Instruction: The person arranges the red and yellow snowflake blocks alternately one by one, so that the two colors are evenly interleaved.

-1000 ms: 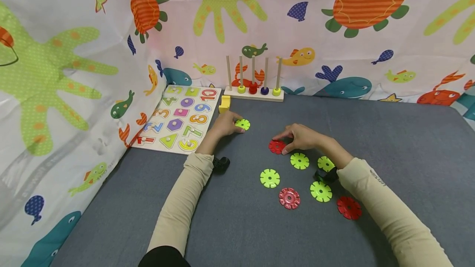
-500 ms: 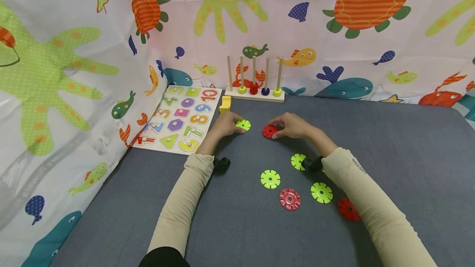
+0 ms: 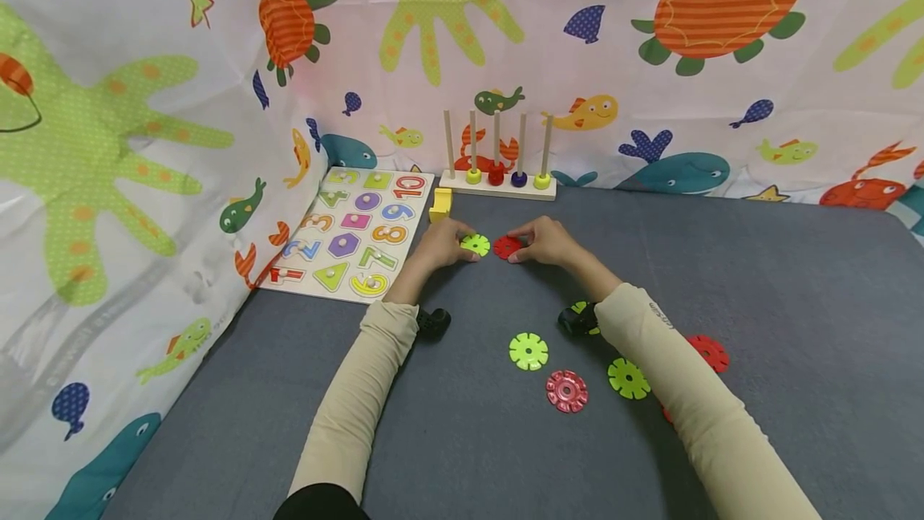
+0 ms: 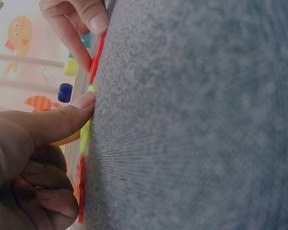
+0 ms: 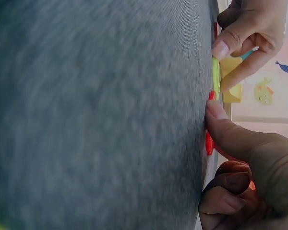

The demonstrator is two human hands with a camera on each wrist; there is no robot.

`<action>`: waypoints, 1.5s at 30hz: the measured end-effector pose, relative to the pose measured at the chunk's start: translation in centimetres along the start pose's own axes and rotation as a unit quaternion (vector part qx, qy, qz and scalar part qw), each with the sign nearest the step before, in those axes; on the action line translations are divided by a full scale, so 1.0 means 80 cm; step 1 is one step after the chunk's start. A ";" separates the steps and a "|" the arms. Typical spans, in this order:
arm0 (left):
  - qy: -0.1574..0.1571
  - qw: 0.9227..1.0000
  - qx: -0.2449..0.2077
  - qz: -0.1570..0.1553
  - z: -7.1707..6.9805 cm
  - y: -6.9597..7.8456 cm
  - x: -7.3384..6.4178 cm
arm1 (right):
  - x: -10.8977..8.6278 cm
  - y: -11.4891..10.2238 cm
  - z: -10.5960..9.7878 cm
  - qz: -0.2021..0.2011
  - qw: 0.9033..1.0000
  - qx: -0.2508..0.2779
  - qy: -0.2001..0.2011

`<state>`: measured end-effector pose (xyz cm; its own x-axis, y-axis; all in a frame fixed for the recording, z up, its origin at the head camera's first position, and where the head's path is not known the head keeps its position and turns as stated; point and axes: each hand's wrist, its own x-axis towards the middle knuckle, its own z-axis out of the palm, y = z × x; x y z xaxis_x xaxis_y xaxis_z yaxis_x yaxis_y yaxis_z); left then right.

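Observation:
My left hand pinches a yellow-green notched plastic disc at its edge, low on the grey table. From the right, my right hand holds a red notched disc between thumb and fingers, its edge close beside the yellow-green one. In the left wrist view the discs are seen edge-on, flat along the table, and another red disc shows beyond the left hand's curled fingers. That same row appears in the right wrist view, with my right thumb on the near red disc.
Nearer on the table lie loose notched discs: yellow-green ones and red ones, some partly hidden by the right forearm. A number puzzle board, a yellow block and a peg stand with rings stand behind.
My right hand has carried the red disc left and away from me, up beside the yellow-green disc. The left hand has stayed in place. A red disc now shows beyond the right forearm.

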<state>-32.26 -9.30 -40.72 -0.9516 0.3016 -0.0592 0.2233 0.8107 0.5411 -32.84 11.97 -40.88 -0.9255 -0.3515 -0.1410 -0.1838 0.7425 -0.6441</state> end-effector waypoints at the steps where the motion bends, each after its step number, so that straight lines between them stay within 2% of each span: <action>1: -0.002 1.000 -0.001 -0.002 0.000 0.001 0.000 | 0.000 0.000 0.001 0.003 1.000 0.005 0.003; 7: -0.005 1.000 -0.004 0.000 0.001 0.005 0.001 | -0.002 -0.001 0.002 0.015 1.000 0.011 0.013; 15: -0.009 1.000 -0.007 0.002 0.004 0.008 0.004 | -0.004 0.003 -0.001 0.018 1.000 0.013 0.007; 22: -0.011 0.999 -0.008 0.038 0.009 0.015 0.007 | -0.017 0.003 -0.017 0.002 0.999 0.039 -0.004; 26: -0.018 0.999 -0.015 0.047 0.013 0.025 0.012 | -0.037 0.001 -0.030 -0.036 0.999 0.024 -0.033; 30: -0.016 0.999 -0.012 0.030 0.016 0.034 0.016 | -0.067 -0.003 -0.038 -0.088 0.992 -0.003 -0.088; 36: -0.019 1.000 0.002 0.016 0.017 0.042 0.018 | -0.116 -0.011 -0.022 -0.142 0.976 -0.029 -0.162; 40: -0.018 1.000 0.013 0.017 0.018 0.044 0.018 | -0.137 -0.015 -0.003 -0.160 0.968 -0.064 -0.183; 45: -0.018 1.000 0.011 0.012 0.021 0.045 0.018 | -0.152 -0.016 0.009 -0.170 0.962 -0.112 -0.184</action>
<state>-32.46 -5.09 -40.29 -0.9374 0.3396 -0.0769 0.2516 0.8132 0.5248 -21.14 14.89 -38.85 -0.6276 -0.7424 -0.2344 -0.5594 0.6394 -0.5275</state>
